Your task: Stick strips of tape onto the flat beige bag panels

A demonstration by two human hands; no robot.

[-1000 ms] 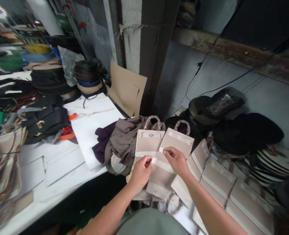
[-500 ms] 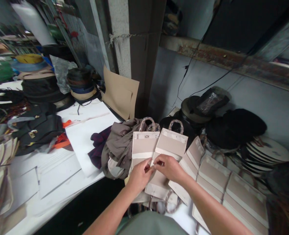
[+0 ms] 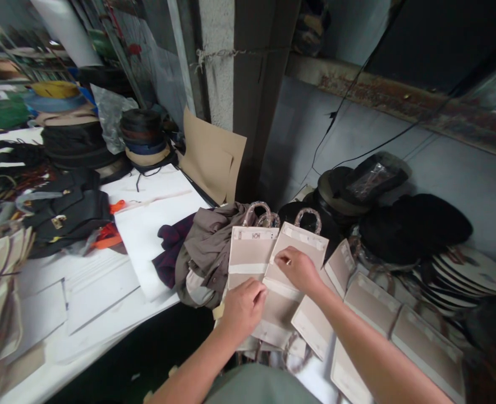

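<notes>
Pressing down on a flat beige bag (image 3: pixel 284 300), both hands (image 3: pixel 271 292) work at its pale bands. The bag lies tilted across a pile of similar bags. The left hand (image 3: pixel 243 310) rests on the bag's lower left edge with its fingers curled over, and the right hand (image 3: pixel 298 271) sits higher up, its fingertips (image 3: pixel 278 258) against the upper band. Both touch the bag, but whether either actually grips it cannot be told.

Just left of the bag, and overlapped by it, is a second beige bag (image 3: pixel 253 258) with a small label along its top and plastic-wrapped rope handles (image 3: pixel 258 213). More bags (image 3: pixel 372 303) fan out to the right of the bag, and a loose handle (image 3: pixel 292 350) shows below it.

Beyond the second beige bag sit a crumpled grey-brown garment (image 3: pixel 208 258) and dark purple cloth (image 3: pixel 173 242), both at the edge of a white board (image 3: pixel 155 230). Farther left of the bag lies a black handbag (image 3: pixel 69 210). Past it stand stacked black rolls (image 3: pixel 142 126) and a kraft cardboard sheet (image 3: pixel 212 154) leaning on a concrete pillar (image 3: pixel 256 95). To the far right are a black cloth bundle (image 3: pixel 414 227) and striped discs (image 3: pixel 462 275).
</notes>
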